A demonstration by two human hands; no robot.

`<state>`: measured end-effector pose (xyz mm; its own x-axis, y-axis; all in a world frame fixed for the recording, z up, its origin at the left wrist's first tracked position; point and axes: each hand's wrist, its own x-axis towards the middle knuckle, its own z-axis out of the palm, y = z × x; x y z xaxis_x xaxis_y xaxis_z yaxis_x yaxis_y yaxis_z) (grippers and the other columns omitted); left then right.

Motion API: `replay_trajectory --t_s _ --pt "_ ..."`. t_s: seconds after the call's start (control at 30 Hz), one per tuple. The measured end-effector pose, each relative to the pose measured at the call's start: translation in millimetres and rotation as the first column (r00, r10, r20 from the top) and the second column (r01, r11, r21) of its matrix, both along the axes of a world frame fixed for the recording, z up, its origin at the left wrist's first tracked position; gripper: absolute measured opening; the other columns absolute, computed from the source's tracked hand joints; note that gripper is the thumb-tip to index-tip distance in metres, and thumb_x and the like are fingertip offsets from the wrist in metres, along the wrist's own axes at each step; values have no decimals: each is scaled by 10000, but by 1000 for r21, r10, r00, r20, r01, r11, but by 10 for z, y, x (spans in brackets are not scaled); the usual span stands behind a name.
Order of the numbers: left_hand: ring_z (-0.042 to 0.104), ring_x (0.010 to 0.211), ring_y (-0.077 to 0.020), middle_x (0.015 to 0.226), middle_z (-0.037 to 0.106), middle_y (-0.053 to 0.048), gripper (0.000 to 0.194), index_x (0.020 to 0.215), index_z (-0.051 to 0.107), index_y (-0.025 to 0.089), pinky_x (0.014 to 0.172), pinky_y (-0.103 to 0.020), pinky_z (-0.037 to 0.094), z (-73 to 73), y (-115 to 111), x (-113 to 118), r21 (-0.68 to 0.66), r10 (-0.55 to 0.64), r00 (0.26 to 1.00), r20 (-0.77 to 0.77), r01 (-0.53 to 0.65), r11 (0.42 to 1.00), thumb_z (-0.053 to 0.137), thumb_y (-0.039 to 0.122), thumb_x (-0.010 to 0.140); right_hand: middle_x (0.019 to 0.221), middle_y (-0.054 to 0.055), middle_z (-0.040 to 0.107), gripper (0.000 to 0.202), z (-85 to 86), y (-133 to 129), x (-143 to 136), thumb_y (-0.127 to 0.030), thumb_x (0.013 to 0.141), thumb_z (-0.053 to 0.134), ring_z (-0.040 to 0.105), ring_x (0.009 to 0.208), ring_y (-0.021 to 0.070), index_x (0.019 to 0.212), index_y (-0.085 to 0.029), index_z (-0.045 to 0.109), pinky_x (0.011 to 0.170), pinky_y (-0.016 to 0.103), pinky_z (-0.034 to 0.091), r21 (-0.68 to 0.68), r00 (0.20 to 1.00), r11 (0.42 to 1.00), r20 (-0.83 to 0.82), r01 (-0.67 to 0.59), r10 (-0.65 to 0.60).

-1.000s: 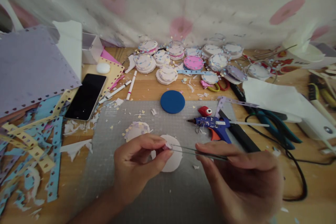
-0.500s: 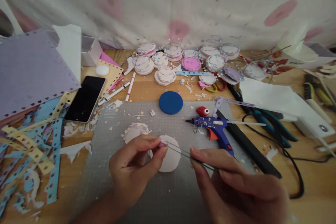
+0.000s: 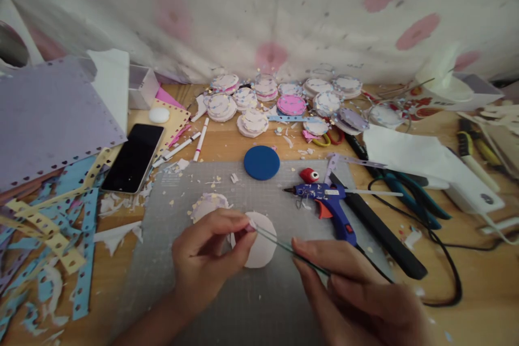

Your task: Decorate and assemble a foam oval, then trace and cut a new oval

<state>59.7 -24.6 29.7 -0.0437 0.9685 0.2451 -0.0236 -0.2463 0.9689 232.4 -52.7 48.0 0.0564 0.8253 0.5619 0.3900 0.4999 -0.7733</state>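
My left hand [image 3: 213, 259] pinches a small pinkish-white paper piece [image 3: 251, 224] between thumb and forefinger. Thin tweezers [image 3: 284, 246] are held in my right hand [image 3: 348, 286], their tips touching that piece. Under the fingertips a white paper disc [image 3: 261, 246] lies on the grey cutting mat [image 3: 162, 270]. Just beyond my left hand is another round paper piece [image 3: 210, 206] edged with small yellow and lilac bits.
A blue disc [image 3: 261, 162], red punch [image 3: 309, 175] and blue glue gun [image 3: 334, 200] with cord lie ahead. Decorated paper rounds [image 3: 221, 107] line the back. Phone [image 3: 133, 158] and paper strips [image 3: 84, 259] sit left; pliers [image 3: 417, 194] and black bar [image 3: 385, 232] right.
The tweezers' two arms, apart before, now look closer together at the small piece. My right hand has shifted slightly left and down; the view has shifted a little.
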Motion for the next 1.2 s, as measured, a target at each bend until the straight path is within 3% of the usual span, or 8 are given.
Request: replay_trajectory --t_s 0.1,0.23,0.4,0.5,0.67,0.83,1.03,1.2 --pt "660 755 -125 842 701 -13 259 855 710 220 684 -212 559 -12 21 -9 -28 2 998 -60 -4 1000 693 1 718 916 15 749 280 -46 40 46 -34 744 672 731 728 163 836 -249 519 605 238 611 -58 984 997 165 -56 65" --pt "646 744 -105 834 690 6 260 916 699 240 703 -187 549 -26 50 -21 -79 7 996 -87 -14 997 700 46 743 921 38 748 240 -97 96 73 -37 774 642 724 748 155 805 -235 510 614 231 604 -90 969 991 218 -100 118" --pt "640 739 -99 830 680 13 204 876 678 221 708 -175 543 -58 86 -41 -122 61 996 -63 -68 990 714 77 736 850 28 759 243 -83 124 161 -99 765 699 721 660 153 718 -224 497 559 224 589 -78 969 997 244 -2 22" --pt "644 744 -101 834 683 11 184 855 676 214 706 -174 543 -68 92 -42 -129 59 996 -63 -67 989 710 81 732 830 17 752 308 -83 123 193 -98 746 727 724 696 155 657 -216 457 598 215 583 -133 985 991 172 34 -10" --pt "650 702 -79 793 686 33 193 828 673 226 672 -131 538 -63 75 -29 -209 0 1000 -13 -2 978 722 80 713 918 30 693 197 -110 124 103 -64 812 634 684 830 154 847 -223 524 680 245 569 -218 991 967 -26 -134 131" --pt "653 690 -73 790 681 39 225 809 689 232 664 -122 539 -68 66 -16 -196 -52 999 12 54 979 719 42 692 933 28 639 266 -100 166 51 -106 866 573 593 722 113 1102 -226 552 617 210 501 -326 966 926 104 -192 237" --pt "655 722 -80 799 687 36 229 787 697 238 675 -130 541 -73 64 -23 -186 -99 993 71 111 976 721 33 688 873 19 628 255 -51 199 66 -109 894 518 585 773 125 1122 -209 577 682 224 473 -392 917 874 149 -288 369" --pt "660 714 -73 773 689 43 219 780 701 241 660 -115 535 -78 64 -34 -243 -110 984 141 142 960 730 44 691 806 21 574 251 -78 196 53 -160 904 531 559 711 135 1149 -189 578 616 242 451 -312 914 920 251 -236 319"
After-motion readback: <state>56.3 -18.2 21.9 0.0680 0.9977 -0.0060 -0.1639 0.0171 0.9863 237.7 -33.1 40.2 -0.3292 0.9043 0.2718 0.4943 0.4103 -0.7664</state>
